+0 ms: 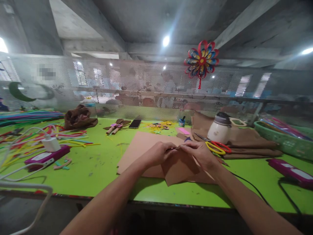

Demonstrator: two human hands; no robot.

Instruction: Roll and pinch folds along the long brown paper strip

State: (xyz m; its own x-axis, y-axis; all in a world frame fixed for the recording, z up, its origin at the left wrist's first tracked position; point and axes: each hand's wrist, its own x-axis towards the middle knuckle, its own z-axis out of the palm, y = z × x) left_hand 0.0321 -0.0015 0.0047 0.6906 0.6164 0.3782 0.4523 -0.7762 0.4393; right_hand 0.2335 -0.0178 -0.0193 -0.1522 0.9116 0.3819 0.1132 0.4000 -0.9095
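Observation:
Both hands meet at the top edge of a folded piece of brown paper (179, 166), which hangs tilted over larger brown sheets (139, 147) on the green table. My left hand (158, 153) pinches the edge from the left. From the right, my right hand (198, 153) pinches the same edge between thumb and fingers. The fingertips are nearly touching, and the small fold between them is hard to make out. Just right of my right hand lie scissors with yellow and red handles (218, 148).
Brown cloth or paper (251, 140) and a white bottle (219, 129) stand behind right, near a green basket (281, 140). A purple power strip (47, 157) and colored pipe cleaners (80, 133) lie left. A phone (135, 123) rests behind. The table's front edge (171, 204) runs below the forearms.

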